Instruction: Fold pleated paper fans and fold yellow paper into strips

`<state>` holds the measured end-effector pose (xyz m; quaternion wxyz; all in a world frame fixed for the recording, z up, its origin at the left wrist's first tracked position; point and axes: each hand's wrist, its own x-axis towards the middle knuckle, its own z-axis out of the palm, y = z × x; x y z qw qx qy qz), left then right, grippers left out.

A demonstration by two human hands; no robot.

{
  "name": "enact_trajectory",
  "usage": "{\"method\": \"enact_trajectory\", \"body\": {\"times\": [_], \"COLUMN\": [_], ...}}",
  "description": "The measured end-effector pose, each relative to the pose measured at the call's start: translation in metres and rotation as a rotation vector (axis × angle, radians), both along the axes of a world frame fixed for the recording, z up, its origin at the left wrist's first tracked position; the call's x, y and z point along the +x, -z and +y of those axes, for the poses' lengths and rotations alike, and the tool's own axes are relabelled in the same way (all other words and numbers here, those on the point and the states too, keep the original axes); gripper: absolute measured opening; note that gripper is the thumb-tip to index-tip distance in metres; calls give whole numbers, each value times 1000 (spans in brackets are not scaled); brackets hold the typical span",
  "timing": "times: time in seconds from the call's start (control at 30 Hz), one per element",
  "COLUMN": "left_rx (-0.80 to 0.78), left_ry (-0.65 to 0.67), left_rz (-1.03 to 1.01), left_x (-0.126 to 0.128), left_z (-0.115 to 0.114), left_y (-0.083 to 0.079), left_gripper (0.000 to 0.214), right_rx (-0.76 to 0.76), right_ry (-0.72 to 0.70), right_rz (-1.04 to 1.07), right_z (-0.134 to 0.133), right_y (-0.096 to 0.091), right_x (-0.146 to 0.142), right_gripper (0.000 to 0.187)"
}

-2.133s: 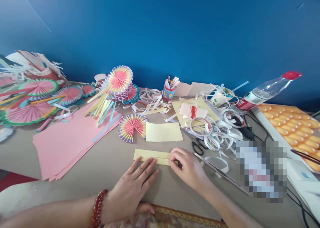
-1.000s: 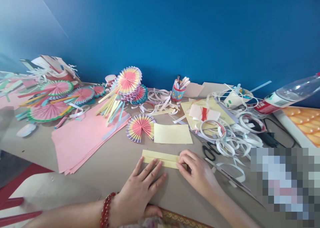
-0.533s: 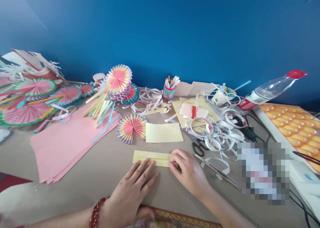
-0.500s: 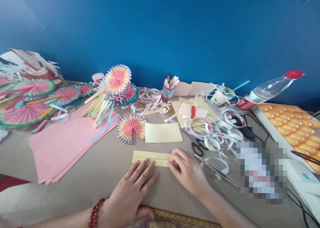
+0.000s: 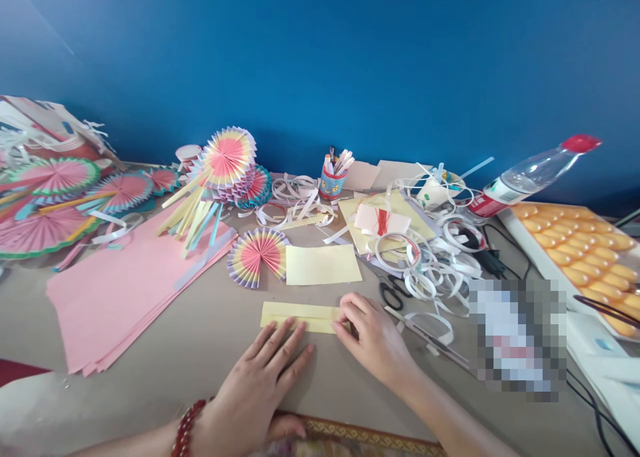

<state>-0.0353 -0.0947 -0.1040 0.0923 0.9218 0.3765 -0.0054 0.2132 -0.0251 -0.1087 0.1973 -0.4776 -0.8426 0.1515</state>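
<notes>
A narrow piece of yellow paper (image 5: pixel 300 310), with a fold along its length, lies on the table before me. My left hand (image 5: pixel 270 363) rests flat with its fingers spread, the fingertips on the paper's near edge. At the paper's right end, my right hand (image 5: pixel 373 337) pinches the paper between curled fingers and thumb. Just beyond lie a flat yellow paper rectangle (image 5: pixel 324 265) and a pleated paper fan (image 5: pixel 260 253) in pink, yellow and purple, side by side. Black-handled scissors (image 5: pixel 393 293) sit to the right of my right hand.
Pink sheets (image 5: pixel 130 290) are stacked at left, with finished paper fans (image 5: pixel 227 160) behind. A pen cup (image 5: pixel 333 179) stands near the blue wall. To the right are tangled white strips (image 5: pixel 425 277), a tilted plastic bottle (image 5: pixel 530 180) and an orange keyboard-like pad (image 5: pixel 575 240).
The whole view has shifted slightly, so things appear a little further left. Both hands keep nearly the same pose on the yellow paper.
</notes>
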Motion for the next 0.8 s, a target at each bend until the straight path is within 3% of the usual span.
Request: {"method": "enact_trajectory", "body": {"times": [0.3, 0.43, 0.53, 0.67, 0.8], "left_rx": [21, 23, 16, 26, 43], "left_ry": [33, 40, 31, 30, 46], "left_rz": [15, 36, 55, 47, 35], "left_x": [-2, -1, 0, -1, -4], "left_z": [3, 3, 2, 2, 3], "left_y": [-5, -6, -7, -7, -5], "left_gripper": [93, 97, 98, 98, 97], "right_rx": [46, 250, 293, 293, 299], "right_ry": [-2, -170, -320, -352, -327], "right_rz": [-17, -149, -202, -255, -277], "right_z": [-5, -10, -12, -14, -19], "right_y": [-3, -9, -8, -4, -6], "right_x": [2, 0, -4, -5, 13], "right_gripper": [11, 28, 37, 39, 40]}}
